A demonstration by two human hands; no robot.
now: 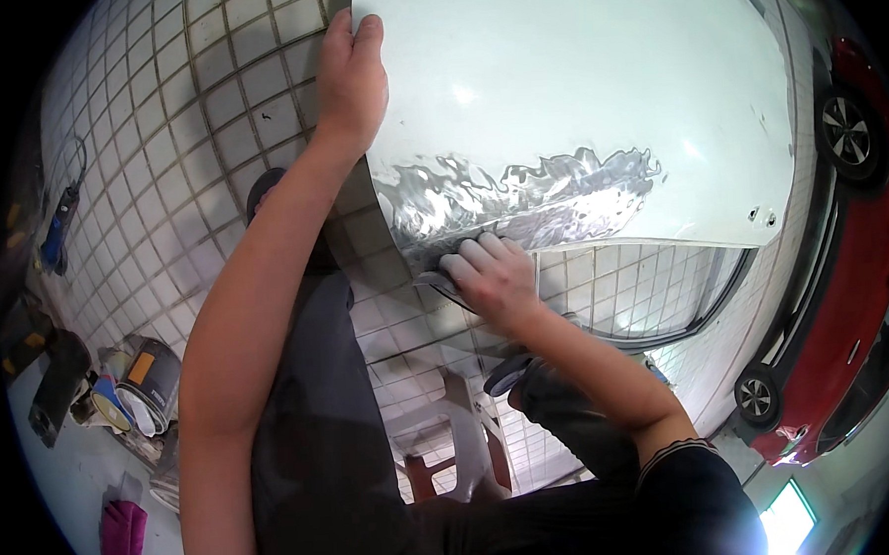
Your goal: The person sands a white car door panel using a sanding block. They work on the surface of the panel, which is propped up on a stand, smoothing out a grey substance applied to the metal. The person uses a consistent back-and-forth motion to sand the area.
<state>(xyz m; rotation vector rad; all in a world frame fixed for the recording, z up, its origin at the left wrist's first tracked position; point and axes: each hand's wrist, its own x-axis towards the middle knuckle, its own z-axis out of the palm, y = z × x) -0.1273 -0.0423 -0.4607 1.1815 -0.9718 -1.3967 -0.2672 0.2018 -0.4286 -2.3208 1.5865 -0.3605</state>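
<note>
A white car door [575,83] lies before me, its window frame toward my right. Along its near edge runs a patch of bare, shiny metal [570,188] with a ragged paint border. At the door's far left edge my left hand [353,83] is closed round the rim, the thumb on top. My right hand [494,278] presses curled fingers on the bare metal at the near left corner. Beneath those fingers is a dark grey sheet, apparently sandpaper [439,279], with one end sticking out. The rest of the sheet is hidden by the hand.
White tiles [228,98] cover the floor. A stool [456,426] shows between my legs. To the left stand an open tin [150,385], a blue-and-black tool [59,230] and a purple cloth [125,539]. A red car [843,310] is parked at the right.
</note>
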